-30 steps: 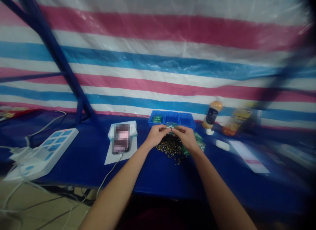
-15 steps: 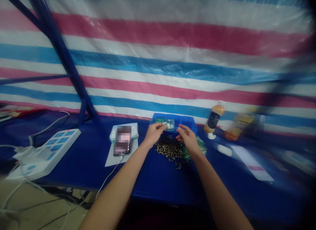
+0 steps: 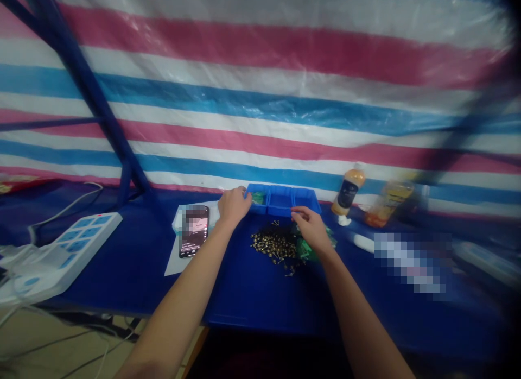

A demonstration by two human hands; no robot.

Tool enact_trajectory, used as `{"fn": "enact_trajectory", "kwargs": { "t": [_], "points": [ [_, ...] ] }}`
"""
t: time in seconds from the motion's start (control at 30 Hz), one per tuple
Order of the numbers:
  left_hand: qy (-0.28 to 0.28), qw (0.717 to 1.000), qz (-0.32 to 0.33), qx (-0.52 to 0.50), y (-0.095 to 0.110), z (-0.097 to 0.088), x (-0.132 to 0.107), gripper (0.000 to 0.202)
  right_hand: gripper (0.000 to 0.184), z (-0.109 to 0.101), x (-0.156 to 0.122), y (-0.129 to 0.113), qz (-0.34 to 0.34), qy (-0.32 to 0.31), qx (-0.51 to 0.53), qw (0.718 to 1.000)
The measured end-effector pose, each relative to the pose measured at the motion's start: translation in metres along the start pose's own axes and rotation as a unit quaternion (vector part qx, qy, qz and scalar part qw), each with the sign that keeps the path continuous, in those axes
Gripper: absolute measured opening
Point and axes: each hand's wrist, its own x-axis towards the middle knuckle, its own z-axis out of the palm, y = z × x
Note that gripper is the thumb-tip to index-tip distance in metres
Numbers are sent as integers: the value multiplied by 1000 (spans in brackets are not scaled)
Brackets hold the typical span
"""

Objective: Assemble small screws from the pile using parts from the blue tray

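My left hand is at the left end of a blue divided tray, its fingers bent together against the tray's side. Their tips are partly hidden, and I cannot make out what they hold. Green plastic packets lie in the left compartment. My right hand is in front of the tray's right side, thumb and forefinger a little apart with nothing visible between them. Below it is a heap of green packets. Beside that, a pile of small brass-coloured screw-like pieces is spread on the blue table.
A phone rests on a white pack and paper at the left. Farther left is a white power strip with cables. Two drink bottles, one with a dark label, stand at the right, near a white object. A striped sheet hangs behind.
My left hand has moved left, from above the tray to its left end. The clear and green packet near its fingers no longer shows there. My right hand stays near the tray's right side.
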Motion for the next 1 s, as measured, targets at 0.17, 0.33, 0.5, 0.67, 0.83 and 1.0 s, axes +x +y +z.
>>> {"fn": "enact_trajectory", "kwargs": {
  "t": [0.17,0.33,0.5,0.67,0.83,1.0],
  "points": [
    [-7,993,120,-23,4,19,-21,27,29,-7,-4,10,-22,-15,-340,940],
    [-2,990,136,-28,12,23,-31,26,43,-6,-7,18,-25,-107,-409,906],
    [6,984,162,-77,28,10,-54,23,39,-7,-5,18,-44,-98,-427,898],
    [-14,969,211,-124,42,7,-77,20,38,-12,3,20,-90,-88,-360,925],
    [-36,959,235,-154,40,12,-78,19,28,-19,7,23,-107,-28,-309,945],
    [-49,956,232,-171,37,13,-76,23,25,-21,7,22,-119,-28,-318,940]
  ]
}}
